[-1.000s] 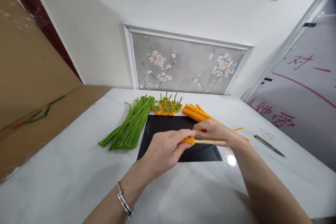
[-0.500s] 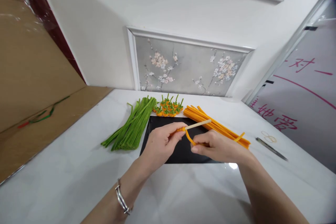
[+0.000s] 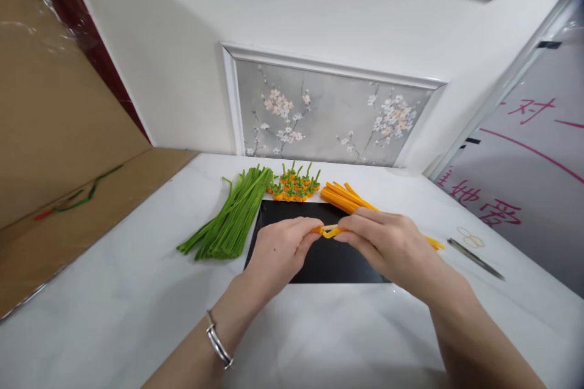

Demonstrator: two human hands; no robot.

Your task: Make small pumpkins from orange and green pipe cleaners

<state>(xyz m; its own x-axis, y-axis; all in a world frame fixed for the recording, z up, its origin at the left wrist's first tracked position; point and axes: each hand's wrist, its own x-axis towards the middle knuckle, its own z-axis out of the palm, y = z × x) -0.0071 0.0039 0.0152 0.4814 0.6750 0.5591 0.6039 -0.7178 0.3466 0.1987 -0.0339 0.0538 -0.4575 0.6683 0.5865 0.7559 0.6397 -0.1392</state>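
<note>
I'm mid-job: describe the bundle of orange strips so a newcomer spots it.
Start at the black mat on the white table. By its far right corner, partly hidden behind the right hand, lies the bundle of orange strips. Its long strips set it apart from the small orange-and-green pieces on its left, its colour from the green bundle farther left.

Left forearm [image 3: 191,358] in from 7 o'clock, right forearm [image 3: 474,334] from about 5. Left hand [image 3: 280,249] back up, fingertips [image 3: 314,222] toward 2 o'clock. Right hand [image 3: 390,243] back up, aimed toward 10. Both pinching, thumbs below fingers. Hands near each other, not touching.
</note>
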